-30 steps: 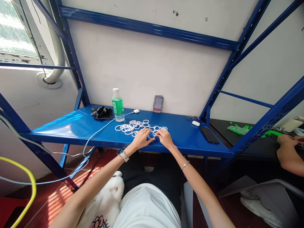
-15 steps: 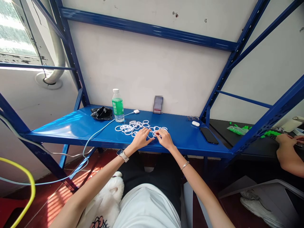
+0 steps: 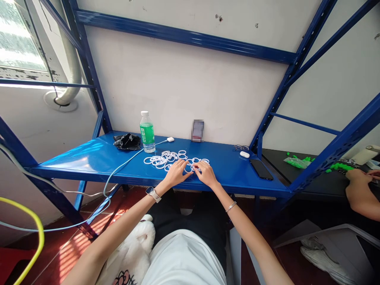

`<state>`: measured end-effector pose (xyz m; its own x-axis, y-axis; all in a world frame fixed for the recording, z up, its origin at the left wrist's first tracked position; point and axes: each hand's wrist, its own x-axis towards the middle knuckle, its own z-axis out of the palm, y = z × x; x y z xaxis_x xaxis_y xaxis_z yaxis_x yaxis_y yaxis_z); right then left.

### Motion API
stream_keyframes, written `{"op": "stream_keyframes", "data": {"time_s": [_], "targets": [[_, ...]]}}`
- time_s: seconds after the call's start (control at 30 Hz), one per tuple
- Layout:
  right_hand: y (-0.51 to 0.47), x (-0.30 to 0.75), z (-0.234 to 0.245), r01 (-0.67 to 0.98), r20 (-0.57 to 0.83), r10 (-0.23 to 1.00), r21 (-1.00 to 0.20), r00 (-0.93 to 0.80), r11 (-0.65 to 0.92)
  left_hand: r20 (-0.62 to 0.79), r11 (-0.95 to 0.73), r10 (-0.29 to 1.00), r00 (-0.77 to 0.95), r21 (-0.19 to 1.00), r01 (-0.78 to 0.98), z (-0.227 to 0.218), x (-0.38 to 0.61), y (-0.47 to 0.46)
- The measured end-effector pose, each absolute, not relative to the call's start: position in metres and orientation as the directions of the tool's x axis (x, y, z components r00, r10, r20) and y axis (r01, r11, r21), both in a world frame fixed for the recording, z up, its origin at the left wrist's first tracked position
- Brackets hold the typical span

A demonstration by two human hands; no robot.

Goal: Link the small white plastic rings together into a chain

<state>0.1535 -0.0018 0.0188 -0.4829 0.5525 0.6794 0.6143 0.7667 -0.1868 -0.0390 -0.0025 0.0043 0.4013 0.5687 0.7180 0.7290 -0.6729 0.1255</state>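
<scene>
Many white plastic rings (image 3: 160,161) lie in a loose heap on the blue table (image 3: 124,160). My left hand (image 3: 176,174) rests over the front of the heap, its fingers stretched out and its thumb apart from them. Close to its right, my right hand (image 3: 205,175) has bent fingers, the thumb and forefinger pinching at the edge of a white ring (image 3: 189,168) between the hands. The fingertips partly hide the contact. Other rings lie behind and under both hands.
Behind the rings stand a green-labelled bottle (image 3: 147,132) and a propped-up phone (image 3: 197,130). A black plastic bag (image 3: 127,141) is at left. Glasses (image 3: 241,147), a white case (image 3: 244,154) and a black phone (image 3: 261,169) lie at right. Another person's hand (image 3: 358,176) is beyond the blue post.
My right hand's fingertips have shifted very slightly. Both hands otherwise stay in place, and the heap of rings looks the same.
</scene>
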Motion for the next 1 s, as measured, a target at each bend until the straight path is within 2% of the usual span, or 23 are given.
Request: {"op": "stream_keyframes", "data": {"time_s": [1.0], "targets": [[-0.0039, 0.1518, 0.0204, 0.642, 0.692, 0.553, -0.168, -0.464, 0.749, 0.704, -0.656, 0.587, 0.399, 0.124, 0.745, 0.0046, -0.0397, -0.0024]]}}
